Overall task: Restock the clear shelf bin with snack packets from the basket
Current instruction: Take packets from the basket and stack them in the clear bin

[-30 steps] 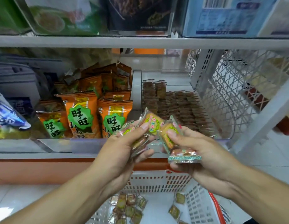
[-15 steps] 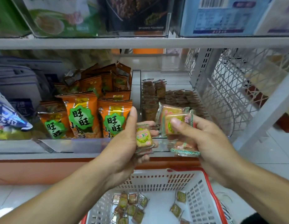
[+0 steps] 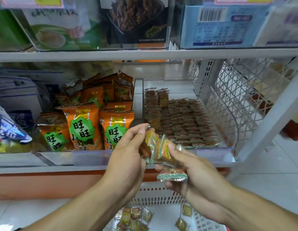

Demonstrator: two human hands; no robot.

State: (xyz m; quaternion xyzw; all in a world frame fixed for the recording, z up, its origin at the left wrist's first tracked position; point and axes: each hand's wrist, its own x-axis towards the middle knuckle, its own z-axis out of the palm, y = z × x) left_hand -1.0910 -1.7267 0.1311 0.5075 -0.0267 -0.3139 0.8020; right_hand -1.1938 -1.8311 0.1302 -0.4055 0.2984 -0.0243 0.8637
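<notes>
Just in front of the clear shelf bin (image 3: pixel 216 155), both hands meet over a bunch of snack packets (image 3: pixel 159 148): the left hand (image 3: pixel 128 157) and right hand (image 3: pixel 196 172) each pinch them with curled fingers. Rows of packets already fill the bin at one o'clock. More packets lie loose in the basket (image 3: pixel 155 195) at six o'clock, so restocking seems partway done.

Basket (image 3: pixel 155 195) cut off below, labels blurred
</notes>
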